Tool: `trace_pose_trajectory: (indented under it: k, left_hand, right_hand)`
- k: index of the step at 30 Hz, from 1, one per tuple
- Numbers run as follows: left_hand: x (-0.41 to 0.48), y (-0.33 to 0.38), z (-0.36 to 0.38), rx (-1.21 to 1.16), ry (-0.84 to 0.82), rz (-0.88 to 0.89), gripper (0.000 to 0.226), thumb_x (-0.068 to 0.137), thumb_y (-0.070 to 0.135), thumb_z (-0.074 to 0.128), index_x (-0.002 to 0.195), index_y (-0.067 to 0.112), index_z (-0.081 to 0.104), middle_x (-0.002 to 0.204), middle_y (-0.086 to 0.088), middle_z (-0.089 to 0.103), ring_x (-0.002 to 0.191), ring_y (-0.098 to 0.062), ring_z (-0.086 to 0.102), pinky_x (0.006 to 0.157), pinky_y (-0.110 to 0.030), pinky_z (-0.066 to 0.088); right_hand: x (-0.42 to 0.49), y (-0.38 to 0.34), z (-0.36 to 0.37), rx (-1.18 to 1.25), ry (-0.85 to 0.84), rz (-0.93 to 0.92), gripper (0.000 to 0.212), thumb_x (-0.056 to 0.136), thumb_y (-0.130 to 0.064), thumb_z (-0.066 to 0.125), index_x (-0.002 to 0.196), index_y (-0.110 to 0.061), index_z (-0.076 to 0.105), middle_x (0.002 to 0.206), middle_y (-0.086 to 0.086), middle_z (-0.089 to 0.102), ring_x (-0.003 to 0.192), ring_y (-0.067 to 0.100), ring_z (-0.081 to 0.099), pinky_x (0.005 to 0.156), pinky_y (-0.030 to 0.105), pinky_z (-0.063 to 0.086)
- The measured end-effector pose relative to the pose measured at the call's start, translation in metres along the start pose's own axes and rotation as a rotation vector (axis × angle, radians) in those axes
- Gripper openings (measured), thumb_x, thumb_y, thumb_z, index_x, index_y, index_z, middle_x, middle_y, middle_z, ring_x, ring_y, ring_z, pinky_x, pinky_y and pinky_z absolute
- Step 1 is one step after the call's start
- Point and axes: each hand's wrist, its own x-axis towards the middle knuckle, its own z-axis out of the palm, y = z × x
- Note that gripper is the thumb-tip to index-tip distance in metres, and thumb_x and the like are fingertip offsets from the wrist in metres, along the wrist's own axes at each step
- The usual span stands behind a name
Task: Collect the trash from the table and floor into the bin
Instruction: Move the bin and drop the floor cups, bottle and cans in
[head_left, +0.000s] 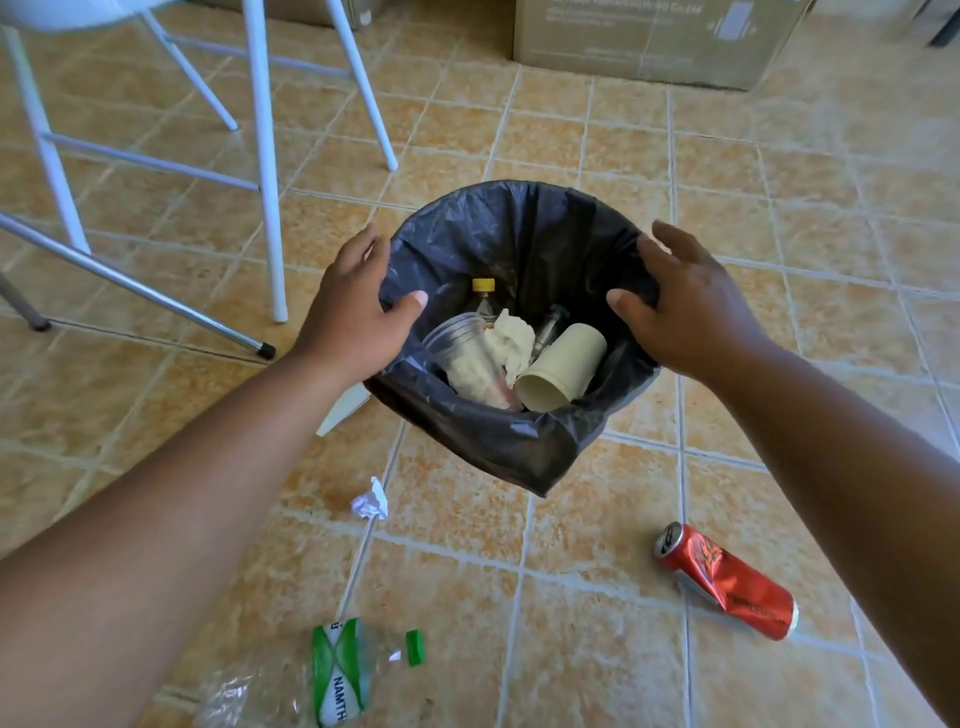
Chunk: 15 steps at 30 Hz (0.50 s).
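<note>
A bin lined with a black bag (519, 447) stands on the tiled floor. Inside lie a clear plastic cup (462, 358), a beige paper cup (561, 366), crumpled paper (511, 338) and a yellow-capped bottle (483, 293). My left hand (353, 312) grips the bin's left rim, thumb inside. My right hand (685, 306) grips the right rim the same way. On the floor in front lie a crumpled white paper scrap (371, 500), a dented red can (727, 582) and a crushed clear bottle with green label and cap (332, 670).
White table legs (265, 156) and a chair leg with a black foot (130, 283) stand to the left of the bin. A cardboard box (654, 41) sits at the back. A white flat piece (343, 410) pokes out beside the bin's left side.
</note>
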Motion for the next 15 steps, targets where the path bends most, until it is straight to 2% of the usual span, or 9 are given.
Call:
trace_pose_trajectory:
  k: [3, 7, 12, 15]
  left_hand:
    - [-0.002, -0.001, -0.001, -0.039, -0.107, 0.063, 0.072, 0.099, 0.047, 0.047, 0.158, 0.026, 0.011, 0.163, 0.021, -0.004, 0.149, -0.002, 0.000, 0.119, -0.032, 0.012]
    - [-0.007, -0.004, 0.002, -0.057, -0.157, 0.075, 0.068, 0.102, 0.044, 0.042, 0.158, 0.023, 0.009, 0.162, 0.024, -0.009, 0.149, 0.001, -0.003, 0.123, -0.040, 0.014]
    - [-0.006, -0.007, 0.004, -0.054, -0.153, 0.098, 0.067, 0.103, 0.044, 0.039, 0.158, 0.023, 0.008, 0.162, 0.023, -0.009, 0.149, 0.001, -0.003, 0.121, -0.034, 0.012]
    - [-0.005, -0.011, 0.005, -0.118, -0.128, 0.140, 0.064, 0.103, 0.046, 0.037, 0.158, 0.024, 0.013, 0.164, 0.020, -0.003, 0.148, 0.002, 0.000, 0.119, -0.029, 0.011]
  right_hand:
    - [0.001, -0.004, 0.003, 0.001, -0.051, -0.052, 0.082, 0.095, -0.057, 0.048, 0.156, -0.009, 0.023, 0.166, 0.006, 0.009, 0.152, 0.023, 0.009, 0.119, 0.040, 0.019]
    - [-0.002, -0.006, 0.009, -0.002, -0.081, -0.077, 0.085, 0.095, -0.062, 0.041, 0.157, -0.008, 0.017, 0.166, 0.008, 0.002, 0.153, 0.023, -0.003, 0.120, 0.040, 0.011]
    - [-0.002, -0.006, 0.012, -0.009, -0.055, -0.079, 0.085, 0.095, -0.062, 0.037, 0.156, -0.007, 0.018, 0.166, 0.010, 0.003, 0.152, 0.024, -0.003, 0.120, 0.043, 0.012]
    - [-0.002, -0.005, 0.013, -0.019, -0.048, -0.091, 0.083, 0.096, -0.061, 0.038, 0.156, -0.007, 0.019, 0.166, 0.010, 0.004, 0.153, 0.024, -0.002, 0.120, 0.043, 0.013]
